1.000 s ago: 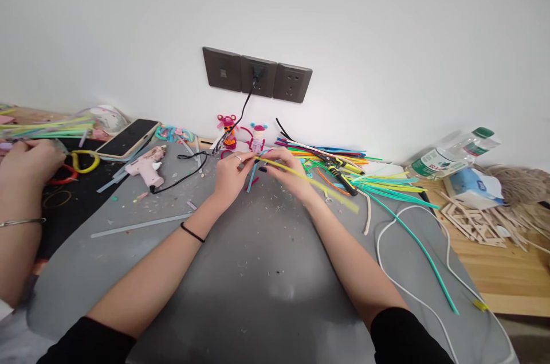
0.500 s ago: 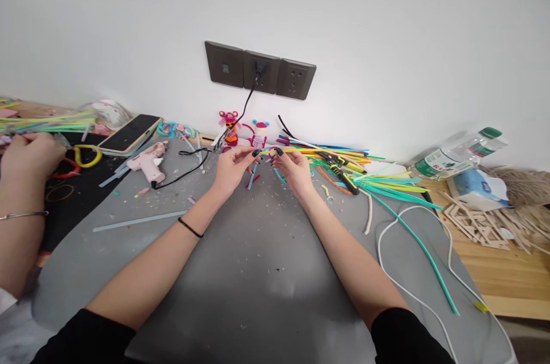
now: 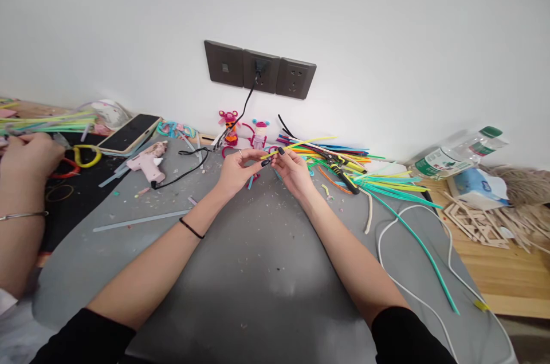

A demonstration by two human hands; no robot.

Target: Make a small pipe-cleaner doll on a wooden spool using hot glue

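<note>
A: What's the setting?

B: A grey mat [image 3: 266, 272] covers a wooden bench [image 3: 511, 272] against a white wall [image 3: 387, 26]. The wall has a dark socket strip [image 3: 260, 69] with one black cord plugged in. The mat is speckled with small scraps. On it lie a pink glue gun [image 3: 146, 161], a phone [image 3: 128, 134], a heap of coloured stems [image 3: 365, 172] and a white cable [image 3: 412, 295]. A bottle [image 3: 459, 153] lies at the far right.

A: And the hands?

B: The left hand [image 3: 236, 172] and right hand [image 3: 294, 172] meet above the mat's far middle. Both sets of fingers are pinched shut on one yellow stem [image 3: 301, 144].

A: Which way does it run?

B: Its long axis goes from the fingers up and to the right. The free end points toward the wall, over the heap.

A: Anyone else?

B: Another person's hand [image 3: 28, 155] at the far left, by yellow-handled pliers [image 3: 86, 155].
</note>
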